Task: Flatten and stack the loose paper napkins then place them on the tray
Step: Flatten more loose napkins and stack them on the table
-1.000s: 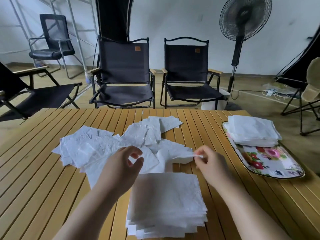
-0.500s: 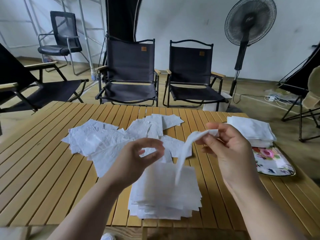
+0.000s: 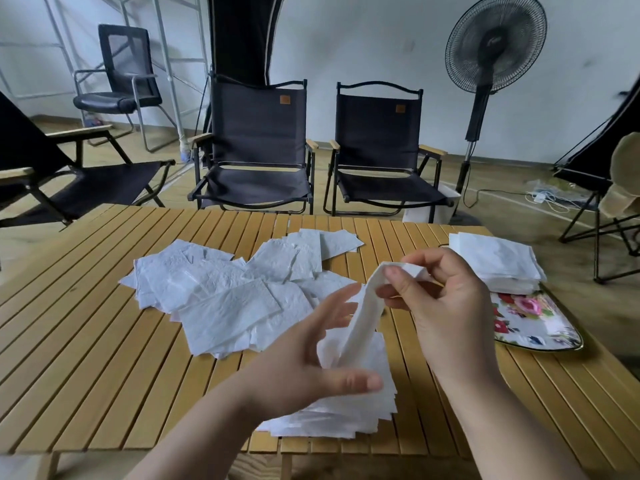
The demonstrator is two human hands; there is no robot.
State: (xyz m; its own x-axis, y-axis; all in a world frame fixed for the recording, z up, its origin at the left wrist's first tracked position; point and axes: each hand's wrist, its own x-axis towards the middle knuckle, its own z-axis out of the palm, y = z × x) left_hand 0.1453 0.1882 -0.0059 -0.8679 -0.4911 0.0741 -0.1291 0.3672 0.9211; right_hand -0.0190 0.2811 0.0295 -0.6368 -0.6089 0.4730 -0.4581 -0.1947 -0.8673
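White paper napkin (image 3: 360, 327) hangs limp above the near flattened white stack (image 3: 346, 417) on the yellow slatted table (image 3: 104, 341). My right hand (image 3: 446, 306) pinches its top end, left hand (image 3: 304, 358) sits spread loose at the bottom end. Feather-light, tears easy, so I'd grab opposite corners gently.

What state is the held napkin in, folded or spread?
Folded: the napkin hangs as a narrow doubled strip, pinched at its top by the right hand.
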